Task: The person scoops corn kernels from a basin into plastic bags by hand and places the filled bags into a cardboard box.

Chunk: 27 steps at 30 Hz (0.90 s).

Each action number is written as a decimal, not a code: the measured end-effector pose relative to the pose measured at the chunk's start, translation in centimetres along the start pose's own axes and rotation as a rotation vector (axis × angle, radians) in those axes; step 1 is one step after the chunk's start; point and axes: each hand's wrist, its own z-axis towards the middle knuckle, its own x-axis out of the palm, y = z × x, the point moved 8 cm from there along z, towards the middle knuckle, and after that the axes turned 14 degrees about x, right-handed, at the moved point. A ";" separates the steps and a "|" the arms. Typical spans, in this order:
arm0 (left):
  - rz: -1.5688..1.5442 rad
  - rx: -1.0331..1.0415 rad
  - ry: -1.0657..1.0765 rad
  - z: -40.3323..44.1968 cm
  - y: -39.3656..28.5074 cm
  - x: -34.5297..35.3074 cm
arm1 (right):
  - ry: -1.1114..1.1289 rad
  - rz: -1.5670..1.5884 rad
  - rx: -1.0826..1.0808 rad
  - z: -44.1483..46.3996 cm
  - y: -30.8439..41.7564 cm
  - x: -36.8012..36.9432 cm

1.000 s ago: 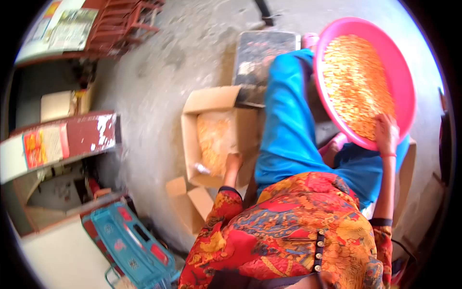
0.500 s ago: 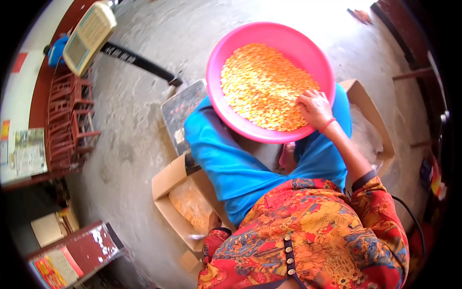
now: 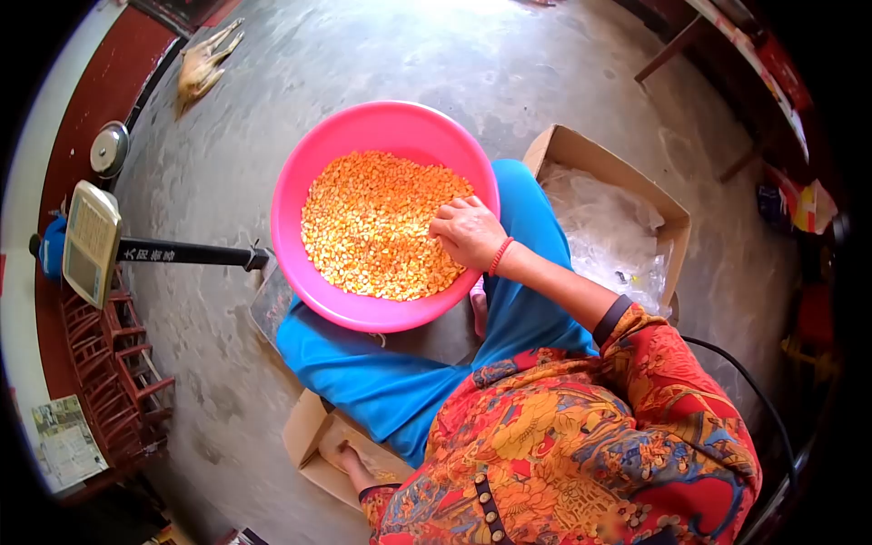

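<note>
A pink plastic basin (image 3: 386, 116) rests across my knees, holding a broad layer of yellow-orange corn kernels (image 3: 372, 227). My right hand (image 3: 470, 234), with a red band at its wrist, is at the basin's right side. Its fingers are curled and bunched at the surface of the kernels, and whatever is between them is hidden. My left hand (image 3: 349, 453) reaches down into a cardboard box (image 3: 307, 427) beside my left leg. Pale yellow kernels show near that hand, and its fingers are too small and shaded to make out.
Right of my leg stands a cardboard box (image 3: 677, 227) with clear plastic bags (image 3: 604, 218). A platform scale's display (image 3: 93, 243) rises at left on a black post (image 3: 191, 252). Red-brown stools (image 3: 113, 354) are stacked beyond it. An animal (image 3: 204, 68) lies on the concrete floor. A black cable (image 3: 749, 381) curves at right.
The view has turned, so the basin appears further left and lower. My left hand now shows further forward in its box. My right hand stays over the kernels, its fingers a little further in.
</note>
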 end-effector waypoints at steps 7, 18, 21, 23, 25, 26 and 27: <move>-0.253 0.559 -0.426 1.9 -27.6 -12.3 | -0.295 0.471 -0.076 -0.2 -2.8 -5.8; -0.284 1.148 -0.073 -5.1 -57.0 -6.0 | 0.252 -0.178 1.160 -16.3 -41.3 8.2; 0.186 1.384 0.026 -6.4 -57.1 -1.5 | 0.784 -0.080 1.202 -25.8 -39.4 13.8; 0.118 1.390 -0.032 -6.3 -57.2 -1.3 | 0.851 -0.070 1.292 -28.6 -38.1 13.7; 0.141 1.263 0.048 -5.8 -57.2 -1.1 | 0.554 -0.035 1.309 -27.9 -38.1 12.1; 0.189 1.251 0.064 -5.4 -56.9 -0.8 | 0.464 -0.027 1.261 -27.1 -38.3 11.3; 0.194 1.255 0.069 -5.5 -57.0 -0.7 | 0.465 -0.022 1.267 -26.9 -38.7 11.0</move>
